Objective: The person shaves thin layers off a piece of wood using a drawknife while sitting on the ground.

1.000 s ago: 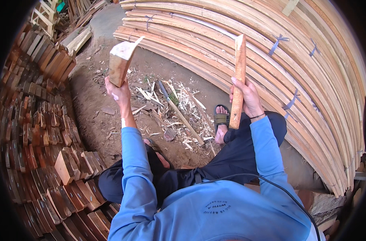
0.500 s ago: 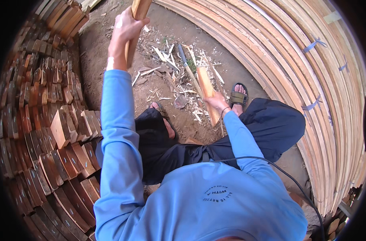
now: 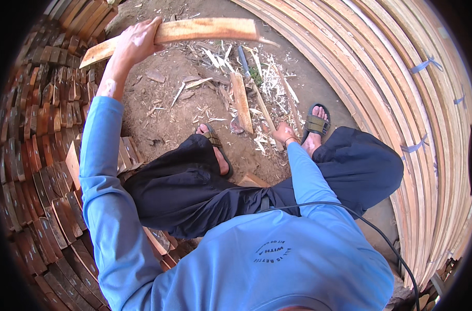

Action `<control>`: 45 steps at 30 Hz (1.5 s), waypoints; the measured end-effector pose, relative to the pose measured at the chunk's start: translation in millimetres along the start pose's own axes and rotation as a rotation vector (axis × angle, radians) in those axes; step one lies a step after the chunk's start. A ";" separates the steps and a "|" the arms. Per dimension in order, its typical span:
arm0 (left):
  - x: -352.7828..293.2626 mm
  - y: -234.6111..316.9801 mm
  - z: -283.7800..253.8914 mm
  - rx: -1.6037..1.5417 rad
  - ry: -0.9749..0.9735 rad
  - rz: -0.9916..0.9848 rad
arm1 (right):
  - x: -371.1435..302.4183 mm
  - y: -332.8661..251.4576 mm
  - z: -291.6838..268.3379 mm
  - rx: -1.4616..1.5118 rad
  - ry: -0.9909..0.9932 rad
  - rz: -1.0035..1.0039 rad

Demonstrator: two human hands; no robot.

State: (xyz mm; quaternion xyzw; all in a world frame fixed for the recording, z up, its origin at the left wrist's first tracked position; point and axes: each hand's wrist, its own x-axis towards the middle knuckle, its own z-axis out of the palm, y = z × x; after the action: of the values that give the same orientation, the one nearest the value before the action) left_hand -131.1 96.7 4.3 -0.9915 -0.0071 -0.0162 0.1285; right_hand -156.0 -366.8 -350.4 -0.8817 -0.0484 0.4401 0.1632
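At the upper left, my left hand is closed around a rough wooden board, which it holds roughly level above the ground; a thin splinter sticks out from the board's right end. Lower and to the right, my right hand has its fingers closed at the near end of a long wooden handle. A narrow dark blade continues from that handle, so it looks like a long-handled knife, lying among the chips. Just left of the handle, a shorter wooden piece rests on the dirt.
Pale wood shavings litter the dirt between my sandalled feet. Stacked short wooden blocks rise on the left. Long planks, tied with strips, curve along the right. A black cable runs across my shirt.
My right hand has let go of the shorter wooden piece, now on the ground, and taken the knife handle. My left hand has moved left, and its board has turned from upright to crosswise.
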 end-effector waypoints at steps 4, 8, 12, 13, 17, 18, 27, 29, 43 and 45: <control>-13.5 2.5 13.8 0.023 0.085 0.078 | 3.9 9.1 32.4 -0.159 0.111 0.129; -27.2 9.6 28.8 -0.043 0.159 0.146 | 17.6 12.8 45.3 -0.209 0.193 0.062; -40.9 13.1 34.2 -0.184 0.156 0.191 | 18.3 4.3 49.3 -0.198 0.285 0.031; -44.6 12.3 36.2 -0.182 0.134 0.194 | 17.8 3.2 50.0 -0.198 0.289 0.023; -50.3 16.4 41.3 -0.225 0.094 0.214 | 23.0 2.2 45.6 -0.220 0.221 -0.019; -53.5 16.9 42.2 -0.233 0.070 0.205 | 22.4 -2.5 40.2 -0.185 0.204 -0.010; -53.7 36.1 50.7 -0.331 -0.193 0.032 | 40.5 -20.1 0.0 0.435 -0.054 0.061; -61.5 41.0 44.4 -0.403 -0.280 -0.052 | 1.7 -51.2 -28.9 0.542 -0.172 0.035; -69.6 75.2 41.8 -0.523 -0.182 -0.199 | -156.4 -79.6 -179.9 1.144 0.178 -0.572; -72.7 84.8 44.2 -0.473 -0.139 -0.123 | -165.3 -100.5 -202.1 1.066 0.316 -0.629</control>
State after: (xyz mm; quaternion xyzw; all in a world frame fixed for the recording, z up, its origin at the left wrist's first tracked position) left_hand -200.9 25.3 -62.5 -0.9905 -0.0724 0.0430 -0.1089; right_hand -90.5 -359.5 -78.5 -0.6775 -0.0549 0.1994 0.7058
